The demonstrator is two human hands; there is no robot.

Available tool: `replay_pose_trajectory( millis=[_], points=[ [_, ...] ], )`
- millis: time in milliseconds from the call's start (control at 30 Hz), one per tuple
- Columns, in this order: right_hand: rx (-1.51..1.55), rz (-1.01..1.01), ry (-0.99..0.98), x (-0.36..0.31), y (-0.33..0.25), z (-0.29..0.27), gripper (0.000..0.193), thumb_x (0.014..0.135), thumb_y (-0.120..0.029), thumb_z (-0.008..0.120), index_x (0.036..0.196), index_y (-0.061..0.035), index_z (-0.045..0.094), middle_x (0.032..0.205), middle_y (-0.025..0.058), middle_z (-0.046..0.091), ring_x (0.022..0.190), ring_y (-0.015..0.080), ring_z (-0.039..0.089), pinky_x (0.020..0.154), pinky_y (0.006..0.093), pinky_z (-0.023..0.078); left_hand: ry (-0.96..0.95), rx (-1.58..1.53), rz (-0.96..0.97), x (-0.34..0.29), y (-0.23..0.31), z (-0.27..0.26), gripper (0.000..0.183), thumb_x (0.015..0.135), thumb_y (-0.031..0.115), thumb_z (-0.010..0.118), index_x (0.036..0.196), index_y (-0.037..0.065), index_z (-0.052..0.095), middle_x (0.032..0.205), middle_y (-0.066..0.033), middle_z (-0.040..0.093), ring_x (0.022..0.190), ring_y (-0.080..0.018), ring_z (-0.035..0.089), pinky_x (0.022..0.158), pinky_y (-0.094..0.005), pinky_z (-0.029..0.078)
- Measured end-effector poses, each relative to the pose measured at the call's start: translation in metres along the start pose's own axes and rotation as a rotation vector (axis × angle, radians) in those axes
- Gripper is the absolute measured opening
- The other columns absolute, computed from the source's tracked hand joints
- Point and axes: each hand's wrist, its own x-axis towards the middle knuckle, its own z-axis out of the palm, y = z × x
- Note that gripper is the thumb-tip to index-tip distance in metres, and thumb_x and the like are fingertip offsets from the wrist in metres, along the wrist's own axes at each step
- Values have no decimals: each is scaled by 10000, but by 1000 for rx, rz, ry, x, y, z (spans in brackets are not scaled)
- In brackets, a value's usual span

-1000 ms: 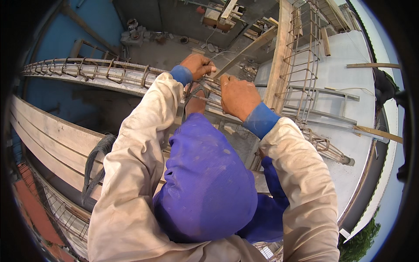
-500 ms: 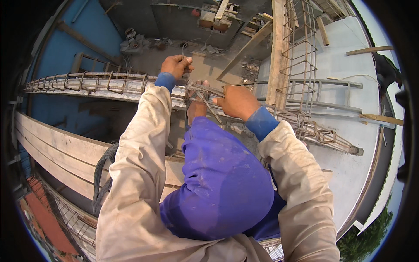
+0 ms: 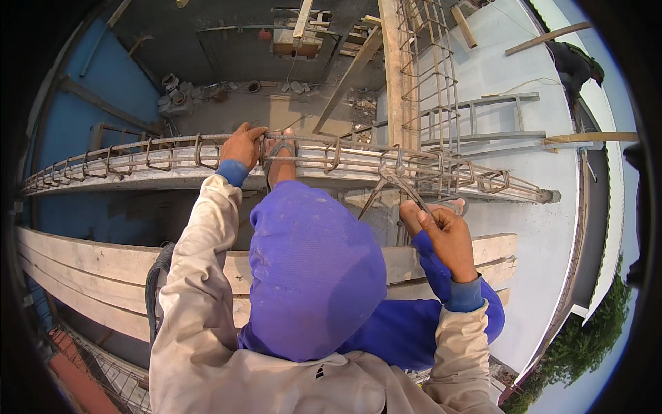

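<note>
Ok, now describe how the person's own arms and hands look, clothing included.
The left hand and right hand are both bare, with no gloves. The arms are covered by long, loose beige sleeves, creased and looking slightly soiled, which end in close-fitting plain blue cuffs at the wrists. No cables show on either arm.

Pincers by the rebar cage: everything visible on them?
The dull grey-brown, metal-looking pincers have a compact head and two long, slim handles, spread apart. The head points away from the person and overlaps the rust-brown steel rebar cage in view; contact is unclear. The person's right grip holds the right handle; no hand is on the left one.
</note>
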Motion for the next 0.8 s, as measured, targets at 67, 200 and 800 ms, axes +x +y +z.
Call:
replay_pose_trajectory(
  millis=[67,200,800],
  points=[
    [73,81,156,-40,18,-54,468,1007,-329,714,724,5,548,648,-20,422,624,68,363,552,285,301,-34,183,98,-2,4,-4,297,1006,196,591,1272,210,722,1185,-76,655,1048,-337,694,890,-467,566],
    [130,-31,636,-123,49,-135,425,1049,-343,662,742,-101,496,669,-86,373,634,34,279,556,247,215,-83,488,351,2,13,-14,259,1012,201,555,1211,159,715,1149,-70,653,971,-337,714,842,-464,579],
    [705,87,1195,-281,214,-76,361,1093,-378,527,1255,-59,478,935,106,671,731,226,659,684,429,557,-337,-139,402,15,133,-134,170,904,131,713,958,-27,748,829,-59,736,783,-108,631,738,-299,508]
  ],
)
